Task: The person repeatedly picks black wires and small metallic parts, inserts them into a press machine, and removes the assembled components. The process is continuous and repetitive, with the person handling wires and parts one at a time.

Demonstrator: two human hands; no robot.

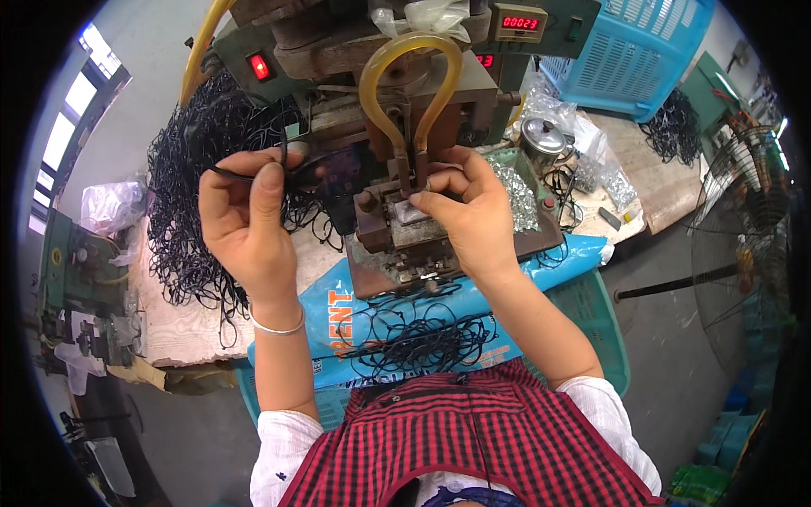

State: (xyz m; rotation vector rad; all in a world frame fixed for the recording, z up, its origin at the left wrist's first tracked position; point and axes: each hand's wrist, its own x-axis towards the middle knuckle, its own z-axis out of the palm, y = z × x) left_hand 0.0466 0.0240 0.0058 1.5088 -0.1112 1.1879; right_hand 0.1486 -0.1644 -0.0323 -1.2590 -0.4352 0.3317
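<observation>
My left hand point(251, 221) is raised left of the press, thumb and fingers closed on a thin black cord point(229, 174). At the press, my right hand point(475, 207) reaches in with its thumb and fingers pinched beside the upright metal jaws point(402, 175), over the small metal block point(410, 211). Whatever lies in that pinch is too small or hidden to name. A yellow tube point(370, 76) loops above the jaws. Just right of my right hand, a tray holds small silver metal pieces point(522, 201).
A large heap of black cords point(190, 186) covers the table's left side. More cords point(422, 345) lie on a blue plastic bag point(325, 329) before me. A lidded metal pot point(543, 137) and clear bags stand right, a blue basket point(621, 55) behind, a fan point(743, 245) far right.
</observation>
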